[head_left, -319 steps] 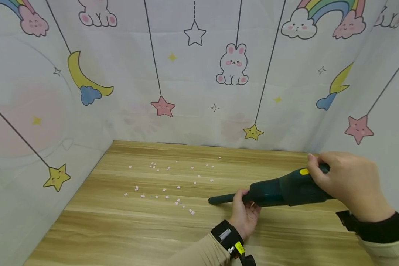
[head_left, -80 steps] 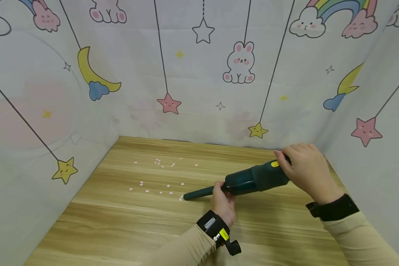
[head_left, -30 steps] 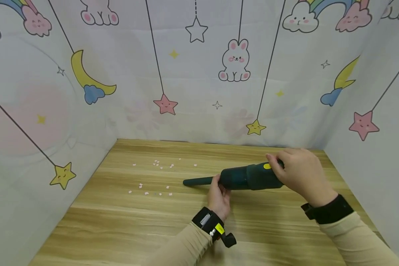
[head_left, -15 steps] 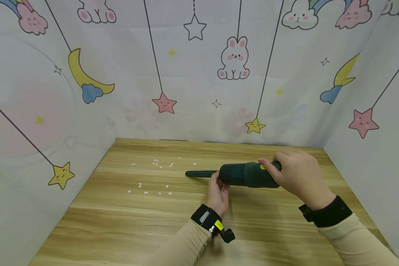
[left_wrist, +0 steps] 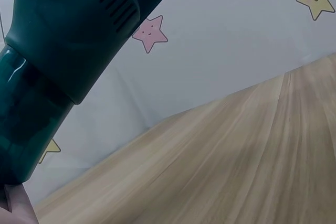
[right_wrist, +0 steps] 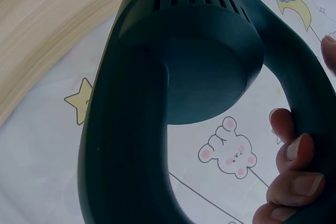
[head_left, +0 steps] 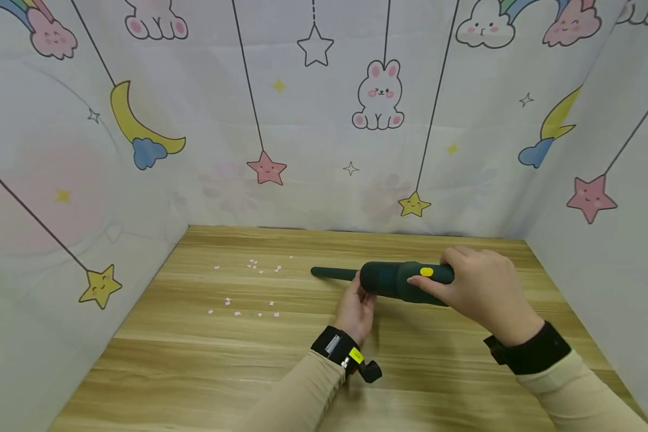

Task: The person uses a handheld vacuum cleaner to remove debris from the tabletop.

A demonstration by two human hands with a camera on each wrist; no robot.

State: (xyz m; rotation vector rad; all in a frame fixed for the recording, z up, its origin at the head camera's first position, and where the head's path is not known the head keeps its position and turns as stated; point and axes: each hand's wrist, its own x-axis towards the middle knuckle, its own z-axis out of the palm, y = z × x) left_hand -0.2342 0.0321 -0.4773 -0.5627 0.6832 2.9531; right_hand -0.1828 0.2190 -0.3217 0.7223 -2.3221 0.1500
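A dark green handheld vacuum cleaner (head_left: 399, 281) with a yellow button lies across the middle of the head view, its slim nozzle (head_left: 332, 273) pointing left, low over the table. My right hand (head_left: 483, 294) grips its handle, thumb near the button. In the right wrist view the fingers (right_wrist: 296, 184) curl round the loop handle (right_wrist: 118, 129). My left hand (head_left: 354, 312) holds the nozzle's base from below, thumb up against it. Small white paper bits (head_left: 254, 265) lie left of the nozzle tip, with another group (head_left: 237, 314) nearer to me.
The wood-grain table (head_left: 194, 372) is walled at the back and both sides by a white cloth (head_left: 210, 120) printed with stars, rabbits and clouds. A black band with a small camera (head_left: 369, 371) sits on the left wrist.
Since the first frame the vacuum has moved left, and paper bits on the right have gone. Lately the nozzle swung toward the back; the bit at its tip no longer shows.
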